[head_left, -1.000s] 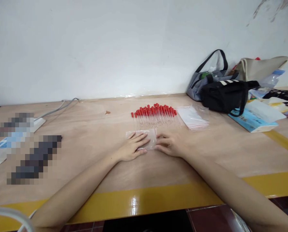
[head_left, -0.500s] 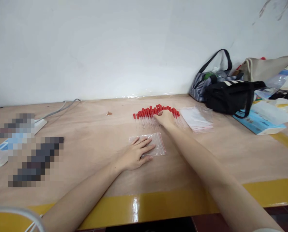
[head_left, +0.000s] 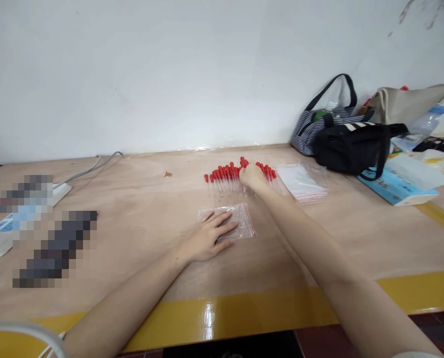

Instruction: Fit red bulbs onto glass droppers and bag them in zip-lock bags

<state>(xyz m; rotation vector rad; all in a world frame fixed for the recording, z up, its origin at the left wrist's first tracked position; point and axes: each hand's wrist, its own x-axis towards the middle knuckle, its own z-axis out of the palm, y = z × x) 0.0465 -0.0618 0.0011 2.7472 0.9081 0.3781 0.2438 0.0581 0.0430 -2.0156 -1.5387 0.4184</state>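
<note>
My left hand lies flat with fingers spread on a clear zip-lock bag with a red seal line. Farther back on the table is a row of glass droppers with red rubber bulbs, their thin clear tubes pointing toward me. My right hand is closed among them, right of the row's middle. Red bulbs show just above its curled fingers; the fingertips and how many droppers they grip are hidden. A stack of clear zip-lock bags with white content lies just right of the row.
A black bag and a striped tote stand against the wall at the back right. Beside them lies a blue tissue box. Pixelated items, a white power strip and a grey cable are on the left. Yellow tape lines the front edge.
My right hand has curled tighter and shifted slightly left at the droppers, and a gap shows in the row to its right. My left hand stays on the bag.
</note>
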